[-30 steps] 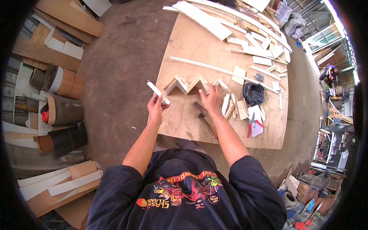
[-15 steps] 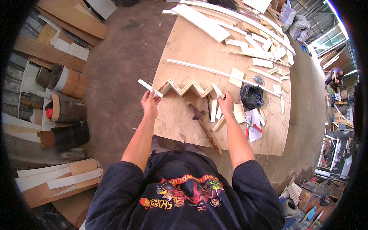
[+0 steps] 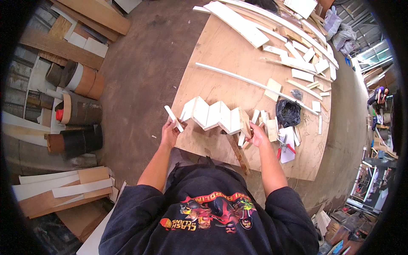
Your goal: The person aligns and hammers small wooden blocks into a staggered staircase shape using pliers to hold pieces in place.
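Between my hands is a zigzag wooden piece made of white-faced boards joined at angles, held over a plywood sheet. My left hand grips its left end panel, with thumb and fingers closed round the lower part. At the other end, my right hand pinches the last panel. Under the piece lies a hammer, its head hidden and only the wooden handle showing. Red-handled pliers rest on a white board right of my right hand, below an open black plastic bag.
A long thin white strip lies across the plywood. Several wood offcuts crowd its far right side. Rolls of sheet material and stacked boards stand on the left. Another person is at the far right.
The zigzag piece has come nearer to me and tilted, so its broad white faces now show instead of its edges. It covers the hammer's head. Both hands have moved with it.
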